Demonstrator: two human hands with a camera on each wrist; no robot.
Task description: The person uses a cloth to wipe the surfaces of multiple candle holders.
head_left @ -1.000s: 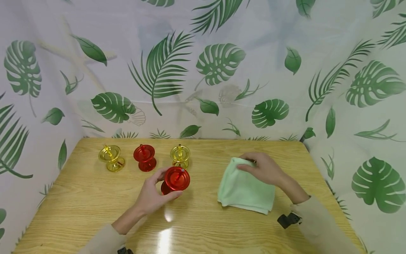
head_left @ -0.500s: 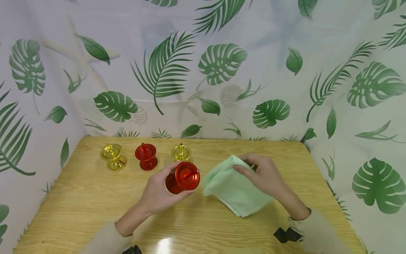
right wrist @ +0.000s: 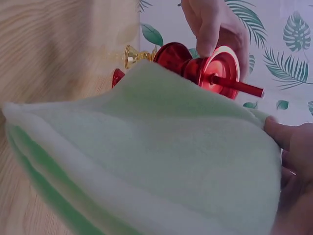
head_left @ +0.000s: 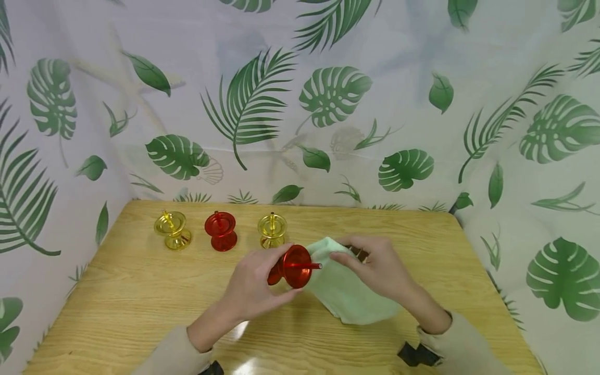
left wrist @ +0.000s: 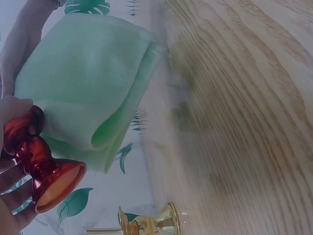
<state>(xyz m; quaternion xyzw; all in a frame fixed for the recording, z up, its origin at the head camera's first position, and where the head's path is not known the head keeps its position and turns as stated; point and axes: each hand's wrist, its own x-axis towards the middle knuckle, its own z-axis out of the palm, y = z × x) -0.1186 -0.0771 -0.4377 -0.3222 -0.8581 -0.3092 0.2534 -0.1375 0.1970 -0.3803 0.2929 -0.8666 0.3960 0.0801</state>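
My left hand [head_left: 253,289] grips a shiny red candle holder [head_left: 295,260], raised over the table and tipped on its side. Its thin central stem points right, and in the left wrist view the hollow foot of the candle holder [left wrist: 61,188] faces down and right. Thumb and fingers of my right hand [head_left: 382,268] pinch the upper edge of a folded pale green cloth [head_left: 349,297], which hangs down from them. The cloth comes right up behind the dish of the candle holder in the head view. Some right fingers are hidden behind the cloth.
Along the back left of the wooden table [head_left: 140,297] stand a gold candle holder [head_left: 177,239], a red candle holder [head_left: 224,240] and another gold candle holder [head_left: 272,229], all upright. A leaf-printed fabric backdrop [head_left: 262,177] rises behind the table and along its sides.
My left hand has moved right and tipped the red candle holder from near upright onto its side. My right hand has brought the green cloth left, up to the holder.
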